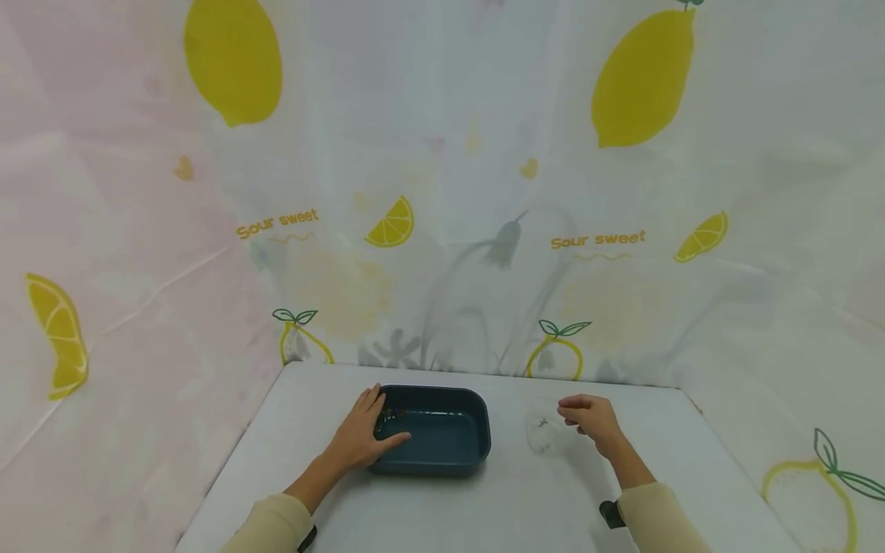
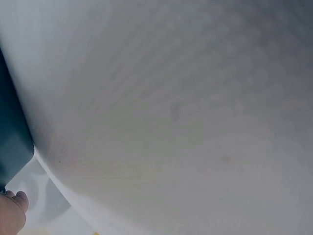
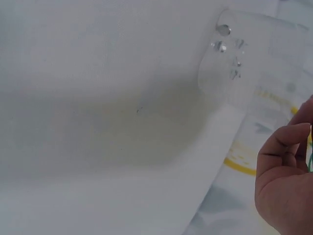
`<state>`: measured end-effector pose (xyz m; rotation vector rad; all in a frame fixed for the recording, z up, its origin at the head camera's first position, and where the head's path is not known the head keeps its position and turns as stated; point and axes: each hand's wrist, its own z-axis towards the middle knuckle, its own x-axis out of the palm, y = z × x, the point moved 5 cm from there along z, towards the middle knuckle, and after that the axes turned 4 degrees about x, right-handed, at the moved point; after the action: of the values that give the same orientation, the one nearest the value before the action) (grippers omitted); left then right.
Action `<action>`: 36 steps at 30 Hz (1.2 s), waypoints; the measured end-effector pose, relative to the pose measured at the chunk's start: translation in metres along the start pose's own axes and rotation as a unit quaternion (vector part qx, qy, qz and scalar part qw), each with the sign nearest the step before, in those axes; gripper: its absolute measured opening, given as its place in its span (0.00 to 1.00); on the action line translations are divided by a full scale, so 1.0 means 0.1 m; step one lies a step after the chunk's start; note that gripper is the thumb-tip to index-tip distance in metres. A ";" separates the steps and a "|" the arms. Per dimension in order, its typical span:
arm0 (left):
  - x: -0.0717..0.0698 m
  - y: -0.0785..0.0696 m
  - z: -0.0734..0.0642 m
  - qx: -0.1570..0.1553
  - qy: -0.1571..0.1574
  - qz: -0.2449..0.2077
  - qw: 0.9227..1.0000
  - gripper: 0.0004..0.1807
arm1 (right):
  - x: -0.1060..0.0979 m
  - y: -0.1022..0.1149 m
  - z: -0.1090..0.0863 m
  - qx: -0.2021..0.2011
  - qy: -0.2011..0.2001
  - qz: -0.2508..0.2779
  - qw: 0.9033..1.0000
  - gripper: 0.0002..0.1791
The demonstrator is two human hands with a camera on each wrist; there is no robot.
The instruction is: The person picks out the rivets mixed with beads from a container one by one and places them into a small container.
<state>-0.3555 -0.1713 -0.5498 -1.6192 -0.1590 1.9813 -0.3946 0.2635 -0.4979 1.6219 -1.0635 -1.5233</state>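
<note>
A dark blue rectangular dish (image 1: 442,467) stands on the white table. My left hand (image 1: 362,434) holds its left end, the fingers along the outside and the thumb reaching over the inside. Small dark, multicoloured bits (image 1: 395,413) lie inside near that hand. To the right is a clear plastic container (image 1: 536,439), with several small shiny pieces (image 3: 221,47) showing through it in the right wrist view. My right hand (image 1: 591,418) hovers at the container's right side, thumb and fingers drawn together. Nothing shows between those fingertips. The left wrist view catches only part of the left hand (image 2: 11,215).
The white table (image 1: 498,514) runs up to a hanging backdrop (image 1: 456,192) printed with lemons, which also encloses both sides. A dark band (image 1: 611,514) sits at the right cuff.
</note>
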 end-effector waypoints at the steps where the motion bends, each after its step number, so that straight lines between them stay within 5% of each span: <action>1: 0.00 0.00 0.00 -0.001 0.001 -0.001 1.000 0.58 | 0.00 -0.01 0.00 0.004 0.001 0.001 1.000 0.18; 20: -0.05 -0.05 -0.01 0.009 -0.011 -0.005 1.000 0.57 | -0.04 -0.02 0.02 0.002 0.010 -0.017 1.000 0.22; 26: -0.05 -0.06 -0.01 0.004 -0.005 -0.005 1.000 0.58 | -0.13 0.11 0.01 -0.053 -0.045 -0.064 0.996 0.24; 30: -0.07 -0.06 -0.02 0.005 -0.011 -0.007 1.000 0.58 | -0.08 0.26 0.00 -0.144 -0.103 -0.165 0.970 0.32; 36: -0.05 -0.06 -0.01 0.006 -0.007 -0.007 1.000 0.57 | 0.24 0.41 -0.08 -0.236 -0.154 -0.323 0.904 0.48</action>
<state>-0.3517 -0.1692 -0.5437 -1.5930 -0.1626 1.9799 -0.3920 0.2237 -0.4718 1.4693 -0.2261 -2.3122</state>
